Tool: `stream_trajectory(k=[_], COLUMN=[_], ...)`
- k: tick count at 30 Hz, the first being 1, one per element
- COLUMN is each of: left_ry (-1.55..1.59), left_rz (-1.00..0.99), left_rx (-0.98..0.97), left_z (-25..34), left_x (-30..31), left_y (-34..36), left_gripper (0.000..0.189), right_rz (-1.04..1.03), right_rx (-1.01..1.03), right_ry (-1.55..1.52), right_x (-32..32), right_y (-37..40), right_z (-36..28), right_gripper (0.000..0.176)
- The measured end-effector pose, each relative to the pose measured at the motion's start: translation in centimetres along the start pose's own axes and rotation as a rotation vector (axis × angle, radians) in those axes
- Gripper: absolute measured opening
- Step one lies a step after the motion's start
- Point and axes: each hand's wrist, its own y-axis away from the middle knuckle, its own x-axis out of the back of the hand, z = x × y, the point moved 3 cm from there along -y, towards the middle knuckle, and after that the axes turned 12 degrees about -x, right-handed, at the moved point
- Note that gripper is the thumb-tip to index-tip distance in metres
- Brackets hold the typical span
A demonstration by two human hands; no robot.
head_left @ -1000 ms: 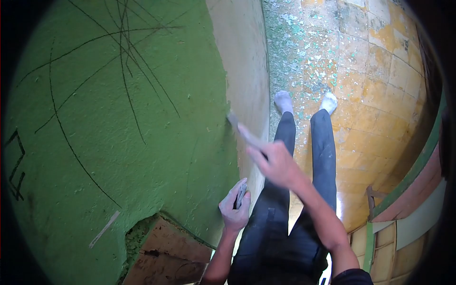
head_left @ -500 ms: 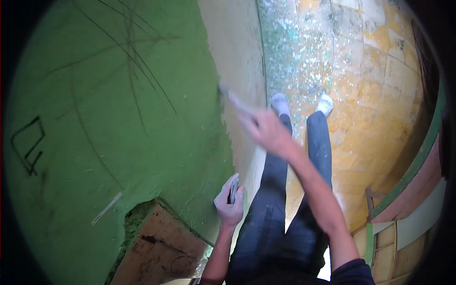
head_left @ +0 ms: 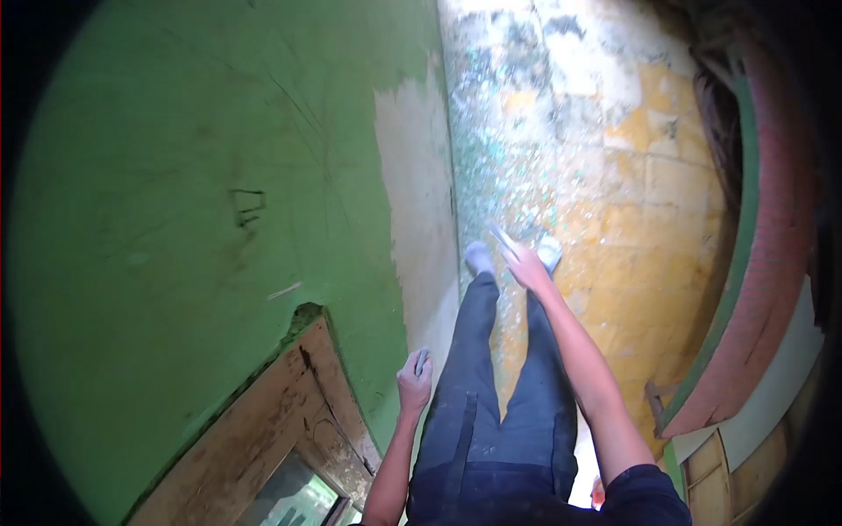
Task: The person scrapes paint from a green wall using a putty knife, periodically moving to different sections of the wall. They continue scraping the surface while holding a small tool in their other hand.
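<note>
Now | slim tool [head_left: 503, 236] | juts past right grip [head_left: 527, 266] | apart from wall [head_left: 338, 237]

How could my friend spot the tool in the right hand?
Look right of the big green wall, at the patchy tiled floor. In front of it, near the feet, the right hand grips a thin greyish tool. Unlike the grey piece mostly hidden in the left hand, it pokes out.

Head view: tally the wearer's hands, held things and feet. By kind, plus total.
Hands: 2 (left hand, right hand)
Held things: 2 (grey piece in the left, tool in the right)
Feet: 2 (left foot, right foot)
Total: 6
</note>
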Motion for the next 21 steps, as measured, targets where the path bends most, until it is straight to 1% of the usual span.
stream_trajectory(k=[1,2,3,4,5,6,7,8,9,10,11,12,13,15,16,17,18,19,20,21], left_ry=[-0.004,-0.005,-0.002,-0.020,-0.039,-0.056,-0.083,-0.110,-0.135,-0.115,-0.101,-0.088,-0.068,-0.035,-0.018,0.030,0.077,0.125,0.099,0.079], left_rz=[0.022,0.047,0.077,0.071,0.064,0.054,0.058,0.060,0.063,0.029,-0.014,-0.059,-0.075,-0.106,-0.066,-0.029,0.001,0.040,0.028,0.020], left_rx=[0.020,0.043,0.062,0.095,0.140,0.192,0.191,0.193,0.198,0.207,0.219,0.226,0.198,0.159,0.152,0.134,0.124,0.113,0.126,0.144], left_z=[-0.7,-1.6,-2.7,-4.2,-6.2,-7.0,-6.6,-5.9,-5.1,-4.2,-3.3,-2.1,-0.7,1.1,2.3,3.4,4.5,5.7,5.9,5.3], left_x=[-0.2,-0.3,-0.5,-1.1,-1.4,-1.5,-1.6,-1.7,-2.1,-2.8,-3.3,-4.0,-5.0,-6.7,-7.5,-8.2,-8.7,-9.0,-10.0,-11.5], left_y=[0.8,1.7,2.2,2.6,3.5,4.1,4.2,4.5,4.7,4.4,4.3,3.8,2.8,1.4,0.4,-0.4,-1.0,-1.7,-2.8,-4.5], left_gripper=[0.030,0.032,0.034,0.035,0.037,0.039,0.040,0.041,0.043,0.043,0.043,0.043,0.042,0.040,0.037,0.038,0.038,0.039,0.040,0.041], right_rz=[0.136,0.141,0.154,0.308,0.460,0.374,0.251,0.217,0.339,0.274,0.311,0.343,0.374,0.515,0.580,0.563,0.538,0.491,0.423,0.368], right_rx=[0.053,-0.314,-0.543,-0.539,-0.566,-0.748,-0.775,-0.932,-1.111,-1.331,-1.386,-1.471,-1.546,-1.368,-1.265,-1.113,-0.972,-0.847,-0.763,-0.578], right_ry=[-0.003,-0.048,0.041,0.144,0.158,0.224,0.353,0.485,0.315,-0.197,-0.479,-0.543,-0.612,-0.392,-0.285,-0.296,-0.299,-0.203,-0.141,-0.246], right_x=[1.8,4.8,7.4,9.9,12.9,16.3,19.1,21.7,23.0,26.0,29.7,31.8,33.9,37.2,38.4,39.4,40.7,41.5,41.9,41.7], right_y=[3.7,8.8,13.9,19.8,26.5,32.6,38.5,43.8,49.9,53.6,56.9,58.2,58.0,52.2,47.7,42.6,39.0,33.5,28.5,23.6], right_z=[6.0,10.0,15.7,20.7,23.1,25.2,29.5,33.0,45.4,41.5,33.2,36.6,39.4,35.8,33.1,27.2,22.2,22.4,18.2,12.7], right_gripper=[0.051,0.047,0.051,0.058,0.049,0.049,0.040,0.025,0.023,0.020,0.029,0.026,0.028,0.025,0.025,0.016,0.006,0.012,0.020,0.037])
